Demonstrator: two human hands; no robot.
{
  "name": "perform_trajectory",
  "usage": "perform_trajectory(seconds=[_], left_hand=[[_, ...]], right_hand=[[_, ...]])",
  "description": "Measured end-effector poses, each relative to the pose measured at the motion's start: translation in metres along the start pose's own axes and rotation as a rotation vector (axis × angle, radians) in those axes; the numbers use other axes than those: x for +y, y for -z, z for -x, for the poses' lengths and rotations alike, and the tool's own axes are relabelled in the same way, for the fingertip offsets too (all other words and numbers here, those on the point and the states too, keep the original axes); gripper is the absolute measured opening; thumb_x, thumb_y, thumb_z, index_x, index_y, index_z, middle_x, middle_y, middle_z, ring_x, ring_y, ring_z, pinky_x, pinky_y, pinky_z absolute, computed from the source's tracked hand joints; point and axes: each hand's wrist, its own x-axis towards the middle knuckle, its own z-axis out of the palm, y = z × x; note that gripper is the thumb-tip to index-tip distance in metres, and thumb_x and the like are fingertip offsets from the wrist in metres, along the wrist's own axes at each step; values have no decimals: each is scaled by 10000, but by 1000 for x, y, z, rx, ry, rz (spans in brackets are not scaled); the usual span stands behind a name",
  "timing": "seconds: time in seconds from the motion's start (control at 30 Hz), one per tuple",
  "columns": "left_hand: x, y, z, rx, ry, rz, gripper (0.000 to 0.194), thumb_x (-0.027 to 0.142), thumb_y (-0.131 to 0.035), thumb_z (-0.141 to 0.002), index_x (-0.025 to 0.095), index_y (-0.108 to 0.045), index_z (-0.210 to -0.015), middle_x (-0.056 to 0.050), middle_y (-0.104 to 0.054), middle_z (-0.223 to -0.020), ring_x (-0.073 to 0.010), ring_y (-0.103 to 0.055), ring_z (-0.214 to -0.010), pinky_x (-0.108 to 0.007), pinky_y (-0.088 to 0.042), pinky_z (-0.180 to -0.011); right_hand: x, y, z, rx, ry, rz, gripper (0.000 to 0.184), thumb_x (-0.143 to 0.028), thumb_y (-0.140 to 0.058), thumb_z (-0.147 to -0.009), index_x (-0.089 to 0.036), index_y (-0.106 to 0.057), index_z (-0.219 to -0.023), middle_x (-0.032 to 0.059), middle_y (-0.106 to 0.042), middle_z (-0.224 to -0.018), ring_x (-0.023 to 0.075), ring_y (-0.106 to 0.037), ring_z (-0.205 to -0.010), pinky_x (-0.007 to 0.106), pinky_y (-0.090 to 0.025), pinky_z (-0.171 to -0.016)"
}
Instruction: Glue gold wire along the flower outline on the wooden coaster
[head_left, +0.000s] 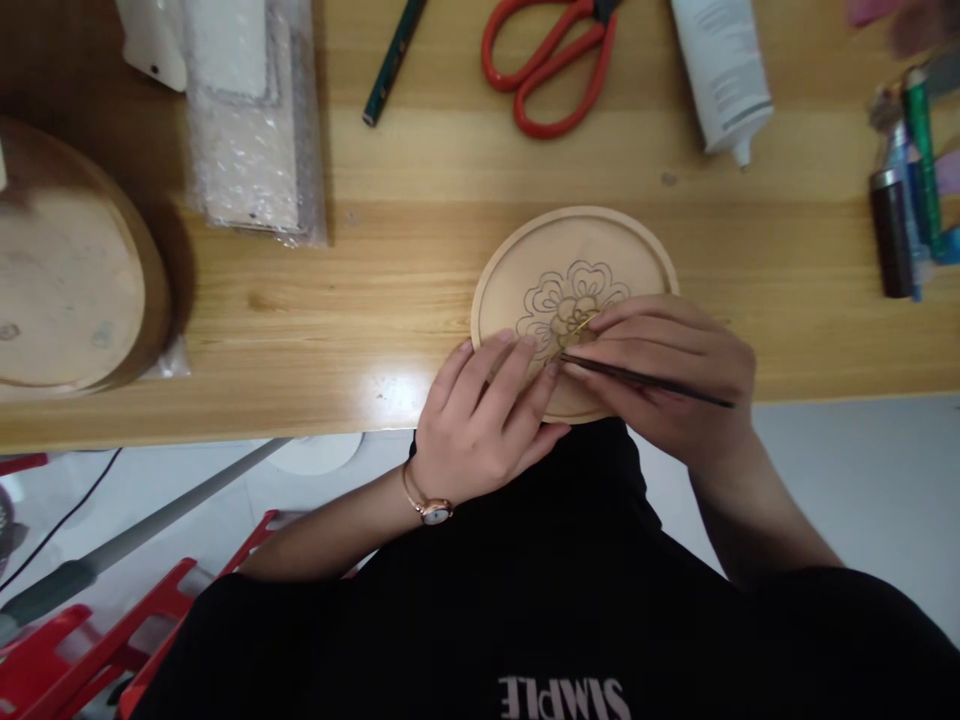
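A round wooden plate (491,290) with a raised rim lies at the table's front edge, a flower drawn on it in dark lines. My left hand (487,420) rests on the plate's lower left, fingers stretched out and apart, fingertips on the drawing's lower edge. My right hand (675,375) is closed over the plate's right side, gripping a slim dark tool (649,380); whether it is tweezers or a brush I cannot tell. The tool's tip is close to my left fingertips. A thin gold wire (582,325) shows over the flower's middle, by my right fingertips.
Red-handled scissors (559,60), a dark green pencil (394,65) and a white tube (724,75) lie farther back. Left are bubble-wrapped pieces (255,150) and a large round wooden piece (75,270). Several pens (919,170) are at the right. Red stools (150,620) stand below.
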Motion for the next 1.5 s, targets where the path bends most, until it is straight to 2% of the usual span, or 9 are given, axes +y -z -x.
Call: perform_trajectory(seconds=[0.27,0.63,1.1,1.33,1.5], left_hand=[[-1,1,0,2,0,12,454,502,-625,-840,139,-643,-1113,-153,-676,-1156,-301,-610,-1114,-435,-477,-942],[-1,1,-2,-4,0,0,457,494,-630,-838,133,-641,-1120,-151,-680,-1148,-299,-615,-1105,-427,-480,-937],[-1,0,0,-8,5,17,451,493,-627,-840,143,-635,-1123,-151,-672,-1163,-300,-604,-1123,-436,-473,-948],[1,1,0,-18,3,3,451,489,-611,-854,134,-642,-1129,-155,-671,-1163,-306,-605,-1118,-439,-475,-948],[4,3,2,-57,7,-21,460,474,-589,-877,121,-629,-1169,-175,-644,-1205,-321,-576,-1165,-449,-469,-962]], right_hand=[[1,0,-4,6,63,-32,119,-106,-717,-755,-156,-687,-858,66,-705,-764,208,-662,-824,367,-577,-734],[4,2,-3,-3,69,-45,137,-103,-723,-753,-136,-695,-883,91,-707,-783,213,-659,-827,372,-576,-745],[3,0,-2,1,49,-7,122,-146,-689,-795,-217,-677,-893,32,-705,-778,190,-662,-842,358,-579,-749],[3,-3,3,57,32,-25,151,-128,-704,-767,-208,-673,-892,36,-705,-791,196,-669,-835,373,-584,-764],[0,-1,9,164,-5,-40,207,-98,-713,-753,-192,-690,-936,73,-719,-852,200,-691,-860,359,-584,-797]])
